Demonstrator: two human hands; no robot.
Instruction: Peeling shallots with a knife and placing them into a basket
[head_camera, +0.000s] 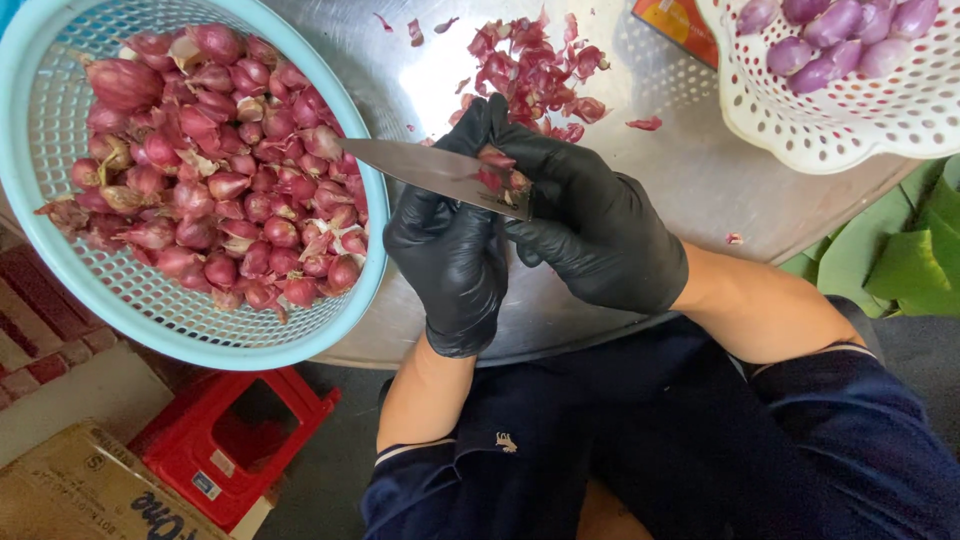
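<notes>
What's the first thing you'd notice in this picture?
Two black-gloved hands in the middle: the right hand works a knife against a small shallot held with the left hand. On the left, a blue basket brims with unpeeled shallots.

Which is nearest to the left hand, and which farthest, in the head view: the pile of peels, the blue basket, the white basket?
From the left hand:
1. Blue basket, just to its left.
2. Pile of peels, above it on the metal table.
3. White basket, far at upper right.
</notes>
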